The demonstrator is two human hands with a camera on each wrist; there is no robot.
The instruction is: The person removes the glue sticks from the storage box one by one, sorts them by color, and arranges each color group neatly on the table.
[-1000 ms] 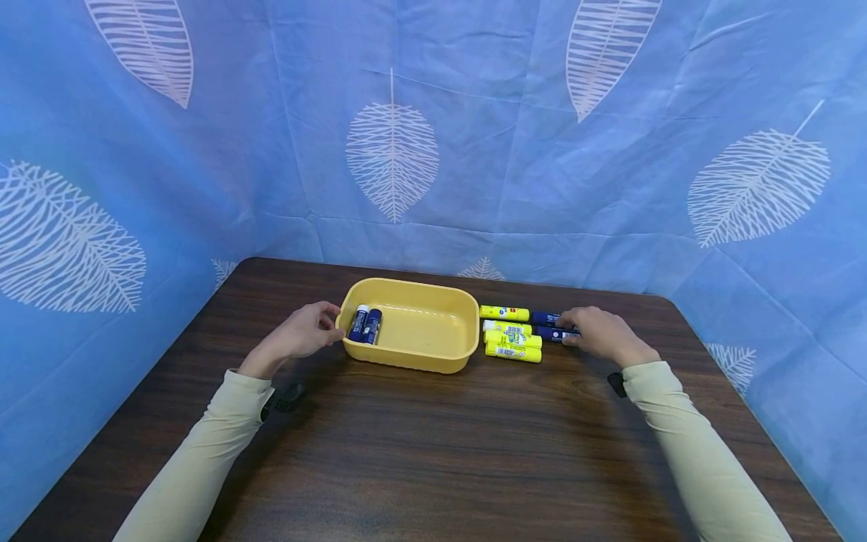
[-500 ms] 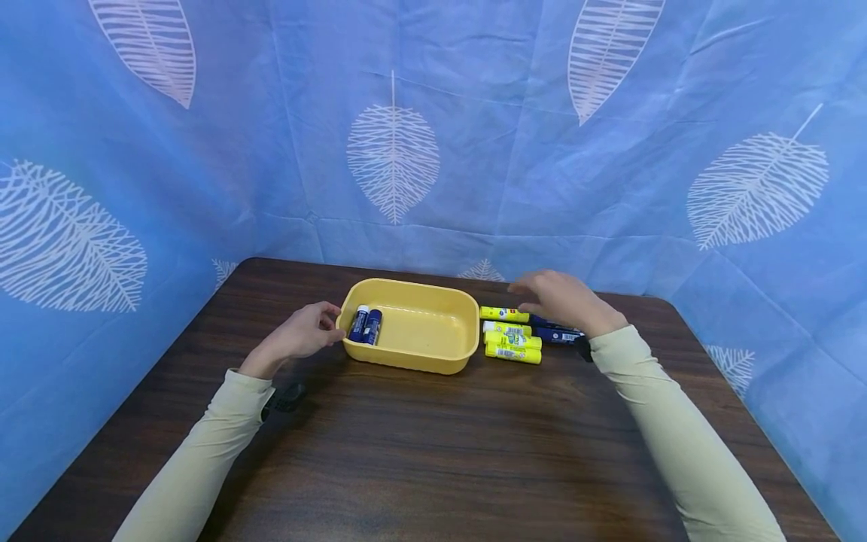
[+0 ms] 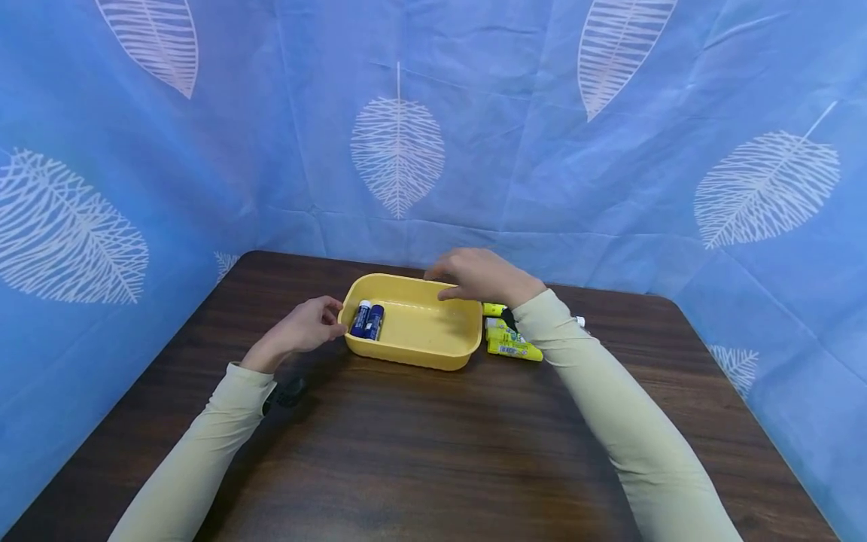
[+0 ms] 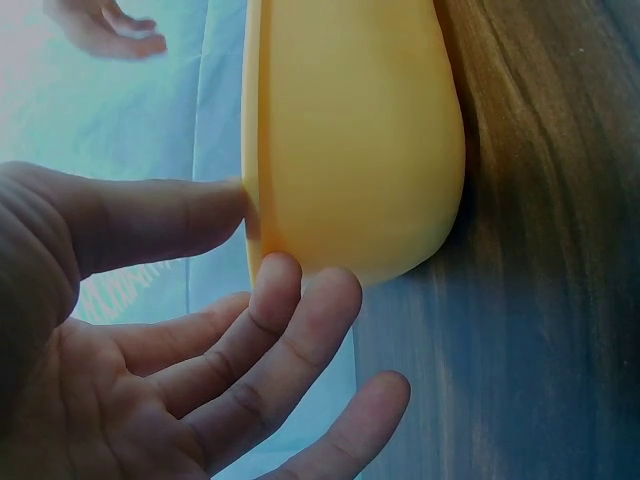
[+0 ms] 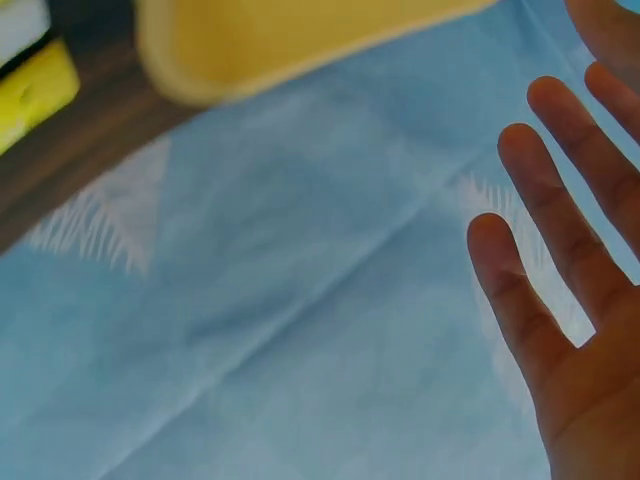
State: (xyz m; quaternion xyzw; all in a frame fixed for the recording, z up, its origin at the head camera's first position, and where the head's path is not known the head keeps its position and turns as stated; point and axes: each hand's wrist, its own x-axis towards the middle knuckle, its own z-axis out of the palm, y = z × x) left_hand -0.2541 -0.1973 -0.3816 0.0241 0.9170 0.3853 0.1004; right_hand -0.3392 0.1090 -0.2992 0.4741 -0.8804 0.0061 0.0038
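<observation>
A yellow plastic tub (image 3: pixel 406 358) stands on the dark wooden table (image 3: pixel 420 444). Two blue glue sticks (image 3: pixel 366 321) lie at its left end. My left hand (image 3: pixel 325 320) rests at the tub's left end, its thumb (image 4: pixel 150 220) touching the tub's (image 4: pixel 350 140) rim and its fingers relaxed. My right hand (image 3: pixel 440 280) hovers over the tub's far right rim with straight fingers (image 5: pixel 540 250), and nothing shows in it. Yellow glue sticks (image 3: pixel 512 348) lie right of the tub, partly hidden by my right sleeve. One yellow glue stick (image 5: pixel 35 85) shows beside the tub (image 5: pixel 290 40).
Blue cloth with white leaf prints (image 3: pixel 397 147) hangs close behind and to both sides of the table. The table's rounded far corners lie at left (image 3: pixel 247 256) and right (image 3: pixel 667 301). A black wrist strap (image 3: pixel 290 392) shows on my left sleeve.
My right hand has left the blue sticks at the right, risen and swung left over the yellow sticks to the tub's far rim. The left hand has stayed at the tub.
</observation>
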